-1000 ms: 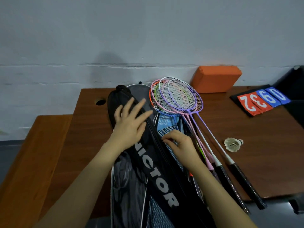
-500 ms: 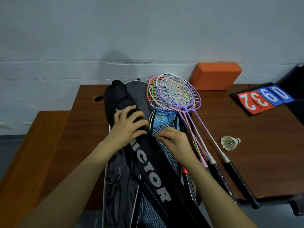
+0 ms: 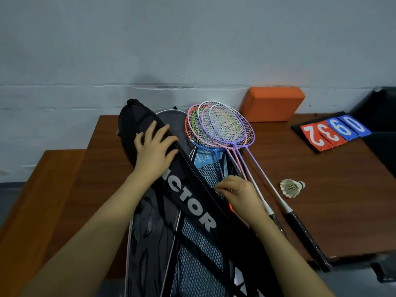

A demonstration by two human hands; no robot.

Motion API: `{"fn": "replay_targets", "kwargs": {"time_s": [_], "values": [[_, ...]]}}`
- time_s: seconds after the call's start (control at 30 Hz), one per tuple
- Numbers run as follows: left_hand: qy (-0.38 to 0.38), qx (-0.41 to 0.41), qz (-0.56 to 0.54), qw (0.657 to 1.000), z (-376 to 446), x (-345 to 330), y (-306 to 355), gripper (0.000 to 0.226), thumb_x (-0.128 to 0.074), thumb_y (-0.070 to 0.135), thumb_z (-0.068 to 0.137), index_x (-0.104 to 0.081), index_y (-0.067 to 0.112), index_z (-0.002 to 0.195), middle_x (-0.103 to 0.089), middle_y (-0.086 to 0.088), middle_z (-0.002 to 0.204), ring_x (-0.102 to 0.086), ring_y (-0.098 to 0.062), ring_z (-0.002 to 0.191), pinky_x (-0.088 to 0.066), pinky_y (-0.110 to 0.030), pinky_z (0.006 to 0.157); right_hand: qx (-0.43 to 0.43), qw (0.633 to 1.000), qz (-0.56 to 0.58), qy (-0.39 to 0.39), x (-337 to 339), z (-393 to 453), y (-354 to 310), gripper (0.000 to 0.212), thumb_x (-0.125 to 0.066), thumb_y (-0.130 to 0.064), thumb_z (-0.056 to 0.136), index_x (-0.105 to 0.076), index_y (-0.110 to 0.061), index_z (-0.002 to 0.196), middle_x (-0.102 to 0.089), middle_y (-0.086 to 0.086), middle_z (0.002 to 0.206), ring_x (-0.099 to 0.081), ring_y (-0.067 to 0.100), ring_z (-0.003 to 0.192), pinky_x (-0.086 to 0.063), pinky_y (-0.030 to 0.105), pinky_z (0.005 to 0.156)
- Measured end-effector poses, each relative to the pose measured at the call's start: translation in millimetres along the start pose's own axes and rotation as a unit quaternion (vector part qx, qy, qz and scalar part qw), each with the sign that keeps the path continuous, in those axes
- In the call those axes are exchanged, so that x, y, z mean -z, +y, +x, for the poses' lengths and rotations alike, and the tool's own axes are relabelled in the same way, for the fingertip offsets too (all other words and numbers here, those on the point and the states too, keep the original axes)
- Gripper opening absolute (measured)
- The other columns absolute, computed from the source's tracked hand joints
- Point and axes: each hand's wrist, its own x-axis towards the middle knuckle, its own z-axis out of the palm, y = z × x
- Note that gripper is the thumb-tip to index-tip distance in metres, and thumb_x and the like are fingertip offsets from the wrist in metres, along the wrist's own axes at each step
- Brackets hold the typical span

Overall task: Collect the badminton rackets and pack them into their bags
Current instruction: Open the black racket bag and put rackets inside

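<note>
A long black racket bag point(image 3: 188, 202) with white lettering lies diagonally on top of a pile of bags on the brown table point(image 3: 334, 202). My left hand point(image 3: 155, 151) presses on its upper part, fingers curled over its right edge. My right hand point(image 3: 237, 192) pinches the bag's right edge lower down, next to a blue mesh bag point(image 3: 209, 174). Several rackets point(image 3: 222, 127) with purple, pink and orange frames lie fanned to the right, heads toward the wall. Their black handles point(image 3: 304, 234) reach the table's front edge.
A white shuttlecock point(image 3: 291, 188) lies right of the rackets. An orange block point(image 3: 271, 105) leans at the wall. A score flip board point(image 3: 334, 133) with red and blue numbers sits at the far right. A lower wooden bench point(image 3: 40, 196) adjoins the table on the left.
My left hand went from lying flat on the black bag to gripping its edge, and has slid up it. My right hand stays pinched at the bag's right edge.
</note>
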Motion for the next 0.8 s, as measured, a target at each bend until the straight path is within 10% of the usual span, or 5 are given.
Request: {"fn": "replay_targets", "kwargs": {"time_s": [0.17,0.43,0.8], "values": [[-0.066,-0.173,-0.009,0.983,-46.1,-14.1,42.8,0.026,-0.073,0.031,0.075,-0.07,0.029,0.101,-0.056,0.003,0.131,-0.037,-0.035,0.131,-0.028,-0.06,0.097,0.038,0.999,-0.001,0.021,-4.3,0.6,-5.4,0.007,-0.07,-0.007,0.08,-0.074,-0.01,0.083,-0.069,0.002,0.081,-0.058,0.022,0.08,-0.046,0.031,0.075],[-0.043,-0.07,-0.134,0.988,-48.7,-20.8,44.1,0.012,-0.069,0.038,0.076,-0.072,0.031,0.086,-0.065,0.015,0.097,-0.044,-0.025,0.12,-0.011,-0.031,0.093,0.024,1.0,0.007,0.013,-6.2,-3.3,-4.8,0.008,-0.07,-0.006,0.079,-0.075,-0.01,0.085,-0.069,0.002,0.082,-0.059,0.019,0.081,-0.047,0.027,0.076],[-0.068,0.022,-0.125,0.99,-16.7,-55.9,38.4,0.01,-0.066,0.036,0.081,-0.072,0.033,0.088,-0.063,0.011,0.114,-0.027,-0.022,0.137,-0.007,-0.052,0.106,-0.054,0.998,-0.031,0.009,21.8,-63.9,40.1,0.009,-0.071,-0.005,0.079,-0.075,-0.011,0.084,-0.068,0.004,0.077,-0.064,0.021,0.079,-0.052,0.038,0.071]]}}
